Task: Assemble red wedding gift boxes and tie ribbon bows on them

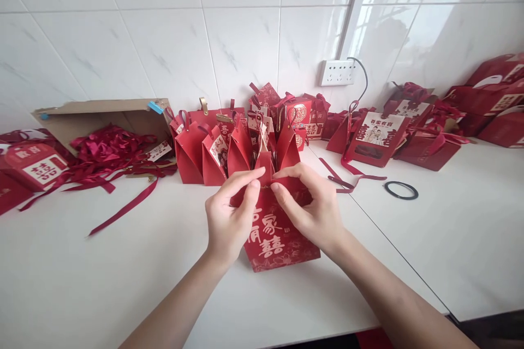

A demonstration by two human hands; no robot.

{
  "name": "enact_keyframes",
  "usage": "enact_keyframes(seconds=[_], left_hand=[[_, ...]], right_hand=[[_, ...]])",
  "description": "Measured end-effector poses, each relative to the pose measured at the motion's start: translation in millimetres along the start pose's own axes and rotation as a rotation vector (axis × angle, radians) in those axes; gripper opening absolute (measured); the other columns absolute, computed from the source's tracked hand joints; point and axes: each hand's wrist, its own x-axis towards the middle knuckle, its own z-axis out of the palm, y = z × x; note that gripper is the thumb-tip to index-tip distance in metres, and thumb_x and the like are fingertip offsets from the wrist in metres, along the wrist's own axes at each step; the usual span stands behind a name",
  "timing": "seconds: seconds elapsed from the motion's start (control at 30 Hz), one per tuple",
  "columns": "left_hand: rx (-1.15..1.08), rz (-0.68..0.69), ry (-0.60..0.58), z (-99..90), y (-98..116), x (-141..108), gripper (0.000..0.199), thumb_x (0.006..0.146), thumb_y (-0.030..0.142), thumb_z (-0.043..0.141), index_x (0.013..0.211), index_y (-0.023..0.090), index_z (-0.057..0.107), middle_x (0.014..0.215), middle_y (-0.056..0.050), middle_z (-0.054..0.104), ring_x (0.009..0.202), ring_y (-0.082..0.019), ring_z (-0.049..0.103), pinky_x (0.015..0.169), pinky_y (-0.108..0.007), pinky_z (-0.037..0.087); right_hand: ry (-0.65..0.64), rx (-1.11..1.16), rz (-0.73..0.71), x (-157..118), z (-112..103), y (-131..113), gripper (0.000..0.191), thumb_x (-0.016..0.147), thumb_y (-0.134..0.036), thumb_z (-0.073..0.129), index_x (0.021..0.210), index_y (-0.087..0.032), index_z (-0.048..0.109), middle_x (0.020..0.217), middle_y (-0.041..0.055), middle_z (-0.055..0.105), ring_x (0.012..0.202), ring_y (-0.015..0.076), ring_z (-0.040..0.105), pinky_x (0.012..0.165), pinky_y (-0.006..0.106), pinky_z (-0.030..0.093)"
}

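With left hand (pixel 227 211) and right hand (pixel 315 208) at the top of the red gift box (pixel 291 242) on the white table (pixel 123 289), fingertips close together (cannot tell if clamped on it). Could crease under uneven pressure from 2 sides, or topple red bags (pixel 190 157) behind if pushed forward.

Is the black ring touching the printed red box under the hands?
No, the black ring lies on the white table off to the right, clearly apart from the printed red box.
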Motion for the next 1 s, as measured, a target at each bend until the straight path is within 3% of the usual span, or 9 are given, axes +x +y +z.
enact_keyframes(seconds=[0.27, 0.53, 0.8, 1.0], left_hand=[[-0.054, 0.013, -0.008, 0.2, 0.3, -0.1, 0.018, 0.079, 0.023, 0.063, 0.096, 0.022, 0.071, 0.092, -0.002, 0.071, 0.083, -0.015, 0.067, 0.072, -0.025, 0.058], [-0.043, -0.003, -0.035, 0.2, 2.3, -2.1, 0.025, 0.076, 0.016, 0.062, 0.099, 0.021, 0.069, 0.094, -0.002, 0.068, 0.075, -0.013, 0.065, 0.056, -0.018, 0.054], [-0.004, 0.072, -0.020, 0.0, 2.0, -2.3, 0.022, 0.078, 0.015, 0.061, 0.099, 0.019, 0.068, 0.095, -0.002, 0.069, 0.081, -0.012, 0.066, 0.067, -0.019, 0.057], [0.086, 0.313, 0.025, 3.6, -4.2, -7.1, 0.034, 0.082, 0.005, 0.052, 0.110, 0.020, 0.064, 0.101, -0.001, 0.066, 0.093, -0.011, 0.063, 0.082, -0.020, 0.055]], right_hand=[[-0.004, 0.003, -0.006, -0.2, 0.0, 0.2, 0.004, 0.082, -0.017, 0.057, 0.085, -0.018, 0.058, 0.077, 0.0008, 0.064, 0.067, 0.0113, 0.060, 0.062, 0.024, 0.050], [-0.013, 0.009, -0.011, -0.6, -0.2, 1.6, 0.004, 0.083, -0.017, 0.056, 0.086, -0.018, 0.058, 0.078, 0.0016, 0.063, 0.069, 0.0118, 0.060, 0.063, 0.024, 0.050], [-0.028, 0.001, -0.038, -0.4, -0.3, 2.6, 0.004, 0.084, -0.016, 0.055, 0.086, -0.018, 0.056, 0.077, 0.0004, 0.062, 0.068, 0.0113, 0.059, 0.063, 0.024, 0.050], [0.099, -0.250, -0.188, -3.6, 6.1, 8.1, 0.010, 0.084, -0.015, 0.056, 0.094, -0.019, 0.057, 0.090, 0.0065, 0.055, 0.082, 0.0160, 0.058, 0.070, 0.031, 0.053]])
